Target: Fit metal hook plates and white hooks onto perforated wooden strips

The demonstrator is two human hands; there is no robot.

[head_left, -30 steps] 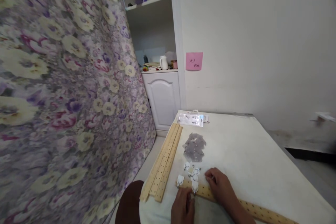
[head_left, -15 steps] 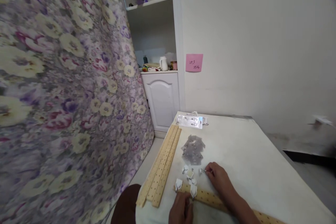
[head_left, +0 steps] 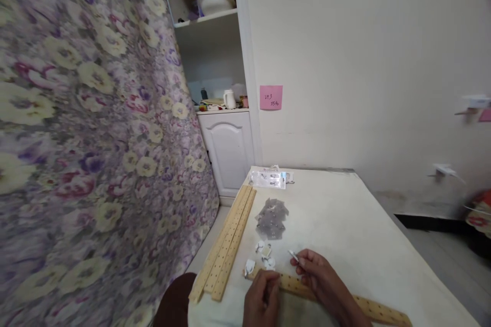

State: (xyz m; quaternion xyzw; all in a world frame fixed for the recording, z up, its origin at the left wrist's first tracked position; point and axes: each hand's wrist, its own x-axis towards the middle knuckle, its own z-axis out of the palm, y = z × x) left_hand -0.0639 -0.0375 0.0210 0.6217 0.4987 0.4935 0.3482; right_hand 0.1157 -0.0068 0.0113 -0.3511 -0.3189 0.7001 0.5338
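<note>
My right hand (head_left: 315, 269) pinches a small white hook (head_left: 293, 255) with a thin metal part, just above the tabletop. Below its wrist runs a perforated wooden strip (head_left: 291, 283), partly covered by my right forearm. My left hand (head_left: 263, 296) is closed over the strip's left part; what its fingers hold, if anything, is hidden. One white hook (head_left: 249, 266) sits at the strip's left end. Several more white hooks (head_left: 266, 251) lie loosely together just beyond my left hand.
Several perforated wooden strips (head_left: 230, 242) lie side by side along the table's left edge. A pile of small clear grey bags (head_left: 272, 219) is mid-table. Clear packaging (head_left: 267, 179) lies at the far edge. A floral curtain (head_left: 95, 163) hangs at left.
My right hand has lifted the white hook off the tabletop and turned it. My left hand has moved up over the strip, where a white hook showed before. The view has shifted right.
</note>
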